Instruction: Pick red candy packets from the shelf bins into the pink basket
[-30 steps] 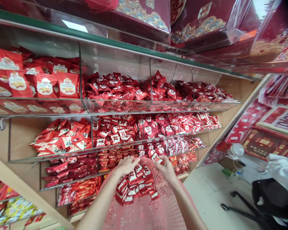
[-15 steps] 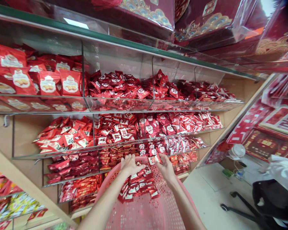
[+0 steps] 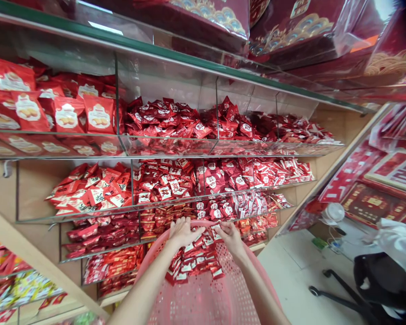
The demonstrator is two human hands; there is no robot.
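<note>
A pink perforated plastic basket [image 3: 186, 300] is below me, close against the shelves. In it, toward the far side, lies a heap of small red and white snack packets [image 3: 198, 259]. My left hand [image 3: 184, 232] is hooked over the basket's far rim, fingers outside and thumb stretched inward. Just right of it, my right hand [image 3: 230, 237] is pinched at the far rim, above the heap. A small red and white packet [image 3: 216, 232] shows at its fingertips, partly covered by them.
Stepped shelves with clear dividers [image 3: 169, 201] hold many red packets in front of me. A glass shelf [image 3: 176, 52] with dark red boxes juts out overhead. On the right are a black chair base [image 3: 338, 293] on the floor and a white bag [image 3: 397, 241].
My right hand has come slightly down and inward at the rim, bringing the packet from the shelf edge to over the heap. My left hand has kept its place.
</note>
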